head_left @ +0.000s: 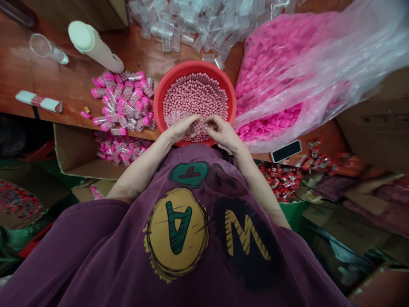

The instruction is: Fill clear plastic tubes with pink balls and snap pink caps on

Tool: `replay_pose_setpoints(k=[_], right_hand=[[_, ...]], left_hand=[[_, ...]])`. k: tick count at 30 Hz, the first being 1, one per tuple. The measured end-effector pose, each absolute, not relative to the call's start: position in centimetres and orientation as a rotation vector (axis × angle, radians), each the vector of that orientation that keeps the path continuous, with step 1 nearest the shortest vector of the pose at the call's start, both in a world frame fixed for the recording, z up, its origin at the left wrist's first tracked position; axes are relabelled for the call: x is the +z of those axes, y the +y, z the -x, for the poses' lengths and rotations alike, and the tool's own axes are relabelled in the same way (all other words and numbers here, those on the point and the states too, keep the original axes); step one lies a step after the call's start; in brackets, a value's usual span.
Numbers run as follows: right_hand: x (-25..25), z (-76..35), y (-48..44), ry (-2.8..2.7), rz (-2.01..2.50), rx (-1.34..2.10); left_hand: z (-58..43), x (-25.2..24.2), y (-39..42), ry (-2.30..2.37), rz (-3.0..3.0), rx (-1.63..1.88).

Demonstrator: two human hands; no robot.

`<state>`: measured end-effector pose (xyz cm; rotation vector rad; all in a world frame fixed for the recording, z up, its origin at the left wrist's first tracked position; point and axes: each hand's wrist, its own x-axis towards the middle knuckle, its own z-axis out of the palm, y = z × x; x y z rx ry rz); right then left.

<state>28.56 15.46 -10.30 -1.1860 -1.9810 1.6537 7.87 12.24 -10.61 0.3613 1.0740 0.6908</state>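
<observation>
Red plastic makes up the round basin in front of you, filled with small round pink beads. Your left hand is curled over its near side, your right hand facing it with bent fingers close together; you cannot tell from here what either grasps. Several clear plastic tubes lie on the beads beside your left hand. On your purple shirt, nearer than the basin, a green letter like an upside-down A sits on a yellow disc, beside a striped yellow W or M. Dark marks on the tall whitish cylinder, beyond and left of the basin, are too small to read. Brown, glossy wooden table spreads under the basin; left of it lie pink-capped, bead-filled tubes, right of it a clear plastic bag of bright pink pieces. Lower left of the basin stands an open brown cardboard box; green floor shows lower right.
</observation>
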Motion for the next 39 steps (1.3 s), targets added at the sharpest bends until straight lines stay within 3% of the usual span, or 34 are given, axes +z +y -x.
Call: replay_pose_setpoints(k=[6, 11, 15, 22, 26, 32, 39], right_hand=[[-13.0, -27.5, 14.3, -1.715, 1.280, 1.784], [-13.7, -28.5, 12.7, -1.904, 1.433, 1.405], [-14.4, -33.1, 11.1, -1.787, 1.658, 1.293], [-20.5, -41.0, 12.3, -1.490, 2.181, 0.737], [-22.9, -40.7, 13.8, -1.440, 2.254, 0.780], [-21.0, -41.9, 12.7, -1.277, 2.148, 0.837], [-14.5, -35.0, 13.4, -1.501, 1.535, 1.031]], left_hand=[[-6.9, -11.7, 10.9, 1.113, -0.382, 0.689], [-6.8, -12.2, 10.8, 1.189, -0.310, 0.676], [-7.3, -11.9, 11.1, 1.163, -0.308, 0.689], [-9.3, -11.0, 11.8, 1.193, -0.332, 0.586], [-10.4, -10.2, 12.2, 1.186, -0.347, 0.573], [-10.4, -8.3, 12.8, 1.175, -0.546, 0.567], [-11.4, -7.4, 12.5, 1.065, -0.477, 0.618]])
